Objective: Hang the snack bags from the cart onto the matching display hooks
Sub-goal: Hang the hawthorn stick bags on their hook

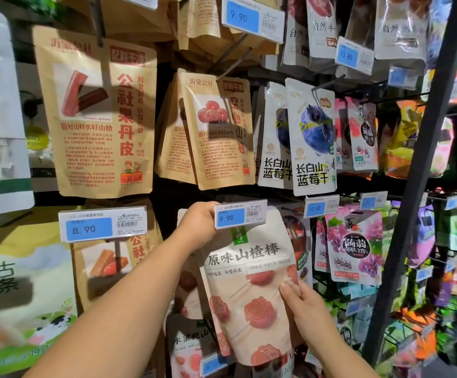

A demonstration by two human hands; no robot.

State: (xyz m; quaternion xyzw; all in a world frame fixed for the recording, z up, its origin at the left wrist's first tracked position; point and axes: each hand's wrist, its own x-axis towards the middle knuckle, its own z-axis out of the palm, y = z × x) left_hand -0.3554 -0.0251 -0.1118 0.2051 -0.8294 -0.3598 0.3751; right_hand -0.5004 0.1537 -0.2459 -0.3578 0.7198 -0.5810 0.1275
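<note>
A beige snack bag (pixel 251 282) printed with red hawthorn discs on sticks hangs at the lower middle of the rack, its top behind a 9.90 price tag (pixel 240 216). My left hand (pixel 200 226) grips the bag's upper left corner next to that tag. My right hand (pixel 305 304) pinches the bag's right edge lower down, thumb on the front. The hook behind the tag is hidden. No cart is in view.
Kraft-paper hawthorn bags (pixel 99 115) hang above left and centre (pixel 216 129). Blueberry bags (pixel 313 137) and purple jelly bags (pixel 354 246) hang to the right. A dark metal upright (pixel 418 170) crosses the right side. An 8.90 tag (pixel 103 225) sticks out at left.
</note>
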